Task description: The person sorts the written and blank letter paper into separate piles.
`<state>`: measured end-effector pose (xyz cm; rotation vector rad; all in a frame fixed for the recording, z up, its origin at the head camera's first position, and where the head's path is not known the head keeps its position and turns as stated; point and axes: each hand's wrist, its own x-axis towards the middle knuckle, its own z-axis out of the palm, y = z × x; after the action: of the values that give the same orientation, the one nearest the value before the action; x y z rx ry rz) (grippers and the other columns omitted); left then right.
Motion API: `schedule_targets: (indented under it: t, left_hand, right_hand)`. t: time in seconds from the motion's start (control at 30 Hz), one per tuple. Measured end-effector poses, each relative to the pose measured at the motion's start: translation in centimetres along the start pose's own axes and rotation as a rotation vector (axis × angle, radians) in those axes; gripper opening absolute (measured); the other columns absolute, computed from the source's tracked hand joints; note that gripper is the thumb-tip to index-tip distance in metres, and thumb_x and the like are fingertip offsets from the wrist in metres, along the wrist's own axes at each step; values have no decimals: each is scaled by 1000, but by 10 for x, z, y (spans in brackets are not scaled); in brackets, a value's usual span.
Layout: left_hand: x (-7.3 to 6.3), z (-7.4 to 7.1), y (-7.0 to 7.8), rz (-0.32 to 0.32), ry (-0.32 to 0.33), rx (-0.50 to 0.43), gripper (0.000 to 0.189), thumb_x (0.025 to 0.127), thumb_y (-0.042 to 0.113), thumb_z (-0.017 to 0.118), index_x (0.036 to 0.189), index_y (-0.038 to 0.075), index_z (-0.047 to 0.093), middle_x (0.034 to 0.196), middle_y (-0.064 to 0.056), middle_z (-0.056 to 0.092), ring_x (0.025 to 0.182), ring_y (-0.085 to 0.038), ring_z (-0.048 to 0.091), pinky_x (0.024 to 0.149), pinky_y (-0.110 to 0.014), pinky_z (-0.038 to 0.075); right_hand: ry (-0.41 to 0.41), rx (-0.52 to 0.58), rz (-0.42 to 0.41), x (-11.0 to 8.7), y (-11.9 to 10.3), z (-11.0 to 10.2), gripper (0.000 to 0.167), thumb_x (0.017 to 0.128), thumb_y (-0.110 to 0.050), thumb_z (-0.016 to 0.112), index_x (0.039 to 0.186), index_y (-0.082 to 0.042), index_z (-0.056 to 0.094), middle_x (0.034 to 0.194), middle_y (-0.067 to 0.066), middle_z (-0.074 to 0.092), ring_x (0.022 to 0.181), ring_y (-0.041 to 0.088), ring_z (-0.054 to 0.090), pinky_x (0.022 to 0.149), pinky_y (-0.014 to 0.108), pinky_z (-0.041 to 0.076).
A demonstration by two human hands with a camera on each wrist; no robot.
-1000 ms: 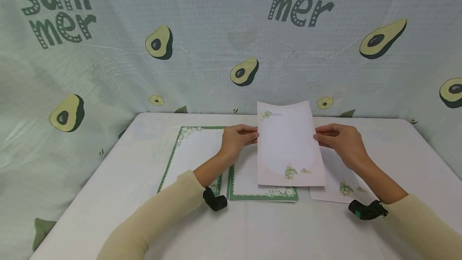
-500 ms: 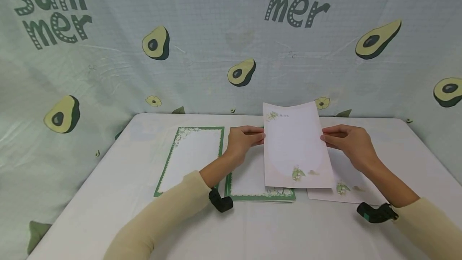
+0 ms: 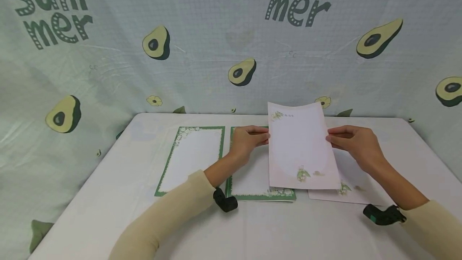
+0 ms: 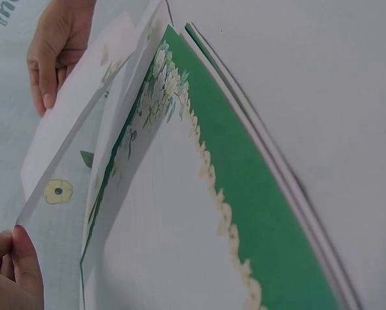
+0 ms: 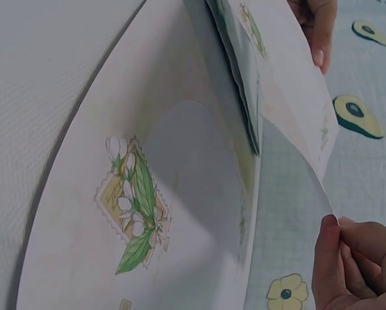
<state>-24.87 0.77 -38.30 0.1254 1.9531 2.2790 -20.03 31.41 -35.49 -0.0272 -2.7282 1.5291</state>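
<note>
A sheet of pale pink stationery paper (image 3: 301, 147), printed with small green-and-white flowers, is held up above the table by both hands. My left hand (image 3: 247, 141) pinches its left edge and my right hand (image 3: 355, 143) its right edge. The wrist views show thumb and fingers gripping the paper's rim. Behind and below it lies a stack of green-bordered sheets (image 3: 249, 175), partly covered. To the right a matching pink sheet (image 3: 355, 189) lies on the table, overlapped by the lifted one and my right arm. The right wrist view shows its flower print (image 5: 138, 200) up close.
Another green-bordered sheet (image 3: 191, 155) lies left of the stack, its lower right part behind my left forearm. The white table (image 3: 274, 232) backs onto a pale curtain (image 3: 202, 39) printed with avocados. Wrist cameras sit on both forearms.
Both hands have carried the held pink sheet to the right, away from the middle green-bordered stack and further over the pink sheet on the table. The grip stays the same.
</note>
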Motion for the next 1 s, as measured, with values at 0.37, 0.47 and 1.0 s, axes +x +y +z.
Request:
schedule_targets:
  t: [0.37, 0.47, 1.0]
  left_hand:
    - [1, 11, -5, -3, -33, -40, 19, 88, -8, 74, 107, -10, 74, 99, -20, 75, 76, -13, 73, 79, -32, 64]
    - [1, 16, -6, -6, -45, -47, 19, 88, -9, 74, 106, -10, 74, 100, -21, 75, 76, -13, 73, 79, -32, 64]
    - [4, 39, -10, -28, -40, -66, 17, 86, -10, 74, 103, -8, 76, 97, -19, 76, 74, -15, 73, 78, -33, 64]
  right_hand:
    - [6, -69, 14, -3, 3, -9, 54, 94, -40, 74, 130, -1, 64, 102, -15, 73, 87, -4, 71, 76, 7, 51]
    - [9, -93, 19, -5, 6, -13, 54, 94, -41, 74, 130, -2, 64, 105, -11, 74, 87, -4, 71, 75, 7, 51]
    - [17, -199, 42, -11, 14, -36, 58, 93, -48, 73, 131, -5, 64, 101, -16, 73, 85, -5, 70, 71, 9, 49]
